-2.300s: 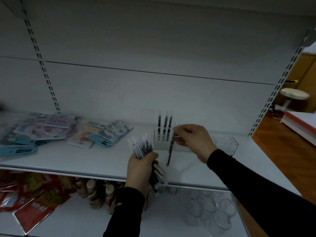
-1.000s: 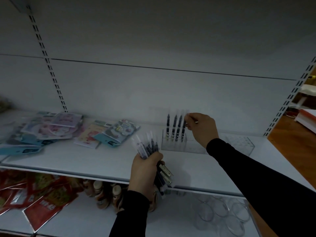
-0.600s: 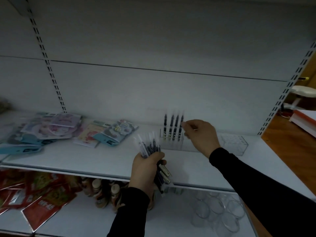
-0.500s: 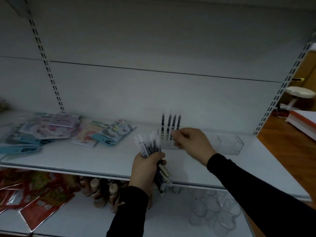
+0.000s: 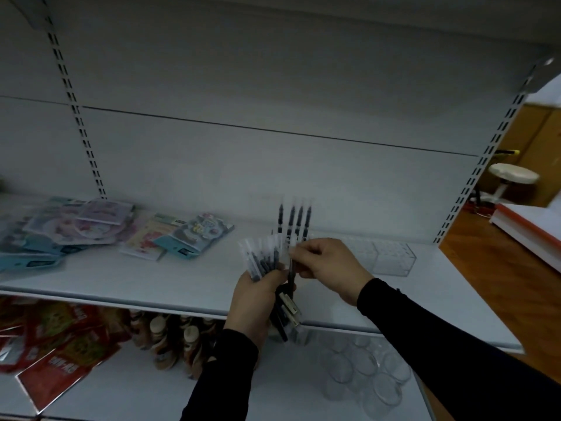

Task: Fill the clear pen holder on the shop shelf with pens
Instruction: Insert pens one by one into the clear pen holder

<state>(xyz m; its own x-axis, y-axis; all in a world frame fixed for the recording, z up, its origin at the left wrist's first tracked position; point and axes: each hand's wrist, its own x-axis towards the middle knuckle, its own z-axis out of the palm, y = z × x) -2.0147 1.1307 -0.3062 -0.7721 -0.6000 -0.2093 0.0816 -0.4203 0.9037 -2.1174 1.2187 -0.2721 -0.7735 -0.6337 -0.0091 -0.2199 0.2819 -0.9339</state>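
Head view, entry by entry. Change since half a second ago: my right hand (image 5: 329, 270) has come back from the clear pen holder (image 5: 376, 256) to the bundle of pens (image 5: 265, 258) at centre frame, where its thumb and forefinger now pinch one pen (image 5: 292, 273) at the bundle's right edge. My left hand (image 5: 258, 299) still grips the bundle in a closed fist. Four pens (image 5: 294, 221) stand in the holder, as before.

Orientation: the bundle fans upward, clear caps toward the top of the frame, long axes near vertical and leaning slightly left. The pinched pen hangs close to vertical. The four standing pens are upright, side by side.

Location: the holder sits on the white shelf (image 5: 151, 281), right of centre, against the back panel.

Visibility: the holder's left end is hidden behind my hands; its clear walls are faint. Pen caps are blurred, so I cannot count the bundle. Packets (image 5: 91, 229) at left are smeared.
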